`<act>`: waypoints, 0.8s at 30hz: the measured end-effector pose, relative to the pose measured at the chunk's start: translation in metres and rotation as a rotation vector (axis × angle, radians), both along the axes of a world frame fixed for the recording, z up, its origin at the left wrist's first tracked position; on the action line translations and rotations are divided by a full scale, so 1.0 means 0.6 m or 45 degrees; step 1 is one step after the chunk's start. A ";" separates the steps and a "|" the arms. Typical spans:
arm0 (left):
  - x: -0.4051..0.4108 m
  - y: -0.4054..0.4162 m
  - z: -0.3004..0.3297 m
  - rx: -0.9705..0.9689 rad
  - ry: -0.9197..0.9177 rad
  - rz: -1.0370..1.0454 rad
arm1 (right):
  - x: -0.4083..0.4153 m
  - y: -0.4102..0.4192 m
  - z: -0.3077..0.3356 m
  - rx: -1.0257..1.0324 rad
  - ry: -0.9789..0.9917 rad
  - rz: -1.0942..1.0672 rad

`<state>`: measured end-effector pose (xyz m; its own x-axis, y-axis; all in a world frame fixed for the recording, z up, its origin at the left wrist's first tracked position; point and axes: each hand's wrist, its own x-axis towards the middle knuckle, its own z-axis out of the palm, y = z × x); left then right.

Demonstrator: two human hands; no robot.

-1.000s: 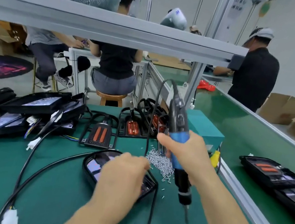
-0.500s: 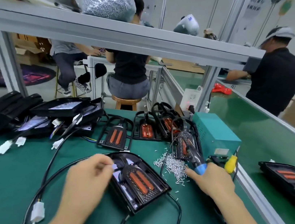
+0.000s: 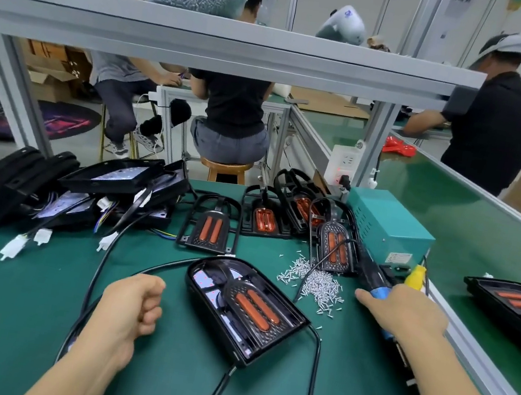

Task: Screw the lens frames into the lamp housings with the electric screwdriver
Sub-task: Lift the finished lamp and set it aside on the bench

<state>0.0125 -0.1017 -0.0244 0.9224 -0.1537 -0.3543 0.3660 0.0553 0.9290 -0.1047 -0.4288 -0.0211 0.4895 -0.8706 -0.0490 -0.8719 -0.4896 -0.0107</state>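
Note:
A black lamp housing (image 3: 246, 312) with an orange-striped lens frame (image 3: 257, 305) set in it lies on the green mat (image 3: 20, 297) in front of me. My left hand (image 3: 131, 309) hovers just left of it with fingers curled, holding nothing. My right hand (image 3: 403, 313) grips the electric screwdriver (image 3: 375, 278) by its blue collar, laid low at the mat's right edge. A heap of small silver screws (image 3: 317, 280) lies between the housing and the screwdriver.
Several loose lens frames (image 3: 209, 228) stand behind the housing, and a pile of black housings (image 3: 62, 189) with cables lies at the left. A teal power box (image 3: 388, 228) sits at the right. Finished lamps (image 3: 515, 306) rest on the conveyor. People work beyond the bench.
My left hand has let go of the housing and drawn back to the left, fingers curled. My right hand lowered the screwdriver from upright to the mat's right side.

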 end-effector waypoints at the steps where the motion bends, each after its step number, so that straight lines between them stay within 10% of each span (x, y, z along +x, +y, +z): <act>1: 0.001 0.003 -0.001 0.125 -0.093 -0.012 | -0.002 0.002 0.001 -0.006 0.010 -0.004; 9: 0.035 0.045 0.012 1.595 -0.819 -0.030 | -0.009 0.049 0.040 -0.199 -0.228 0.343; 12: 0.053 0.022 0.006 1.833 -0.924 -0.252 | 0.020 0.125 0.068 0.419 -0.363 0.727; 24: 0.007 -0.026 -0.045 1.226 -0.925 -0.491 | 0.075 0.177 0.028 1.156 -0.344 0.647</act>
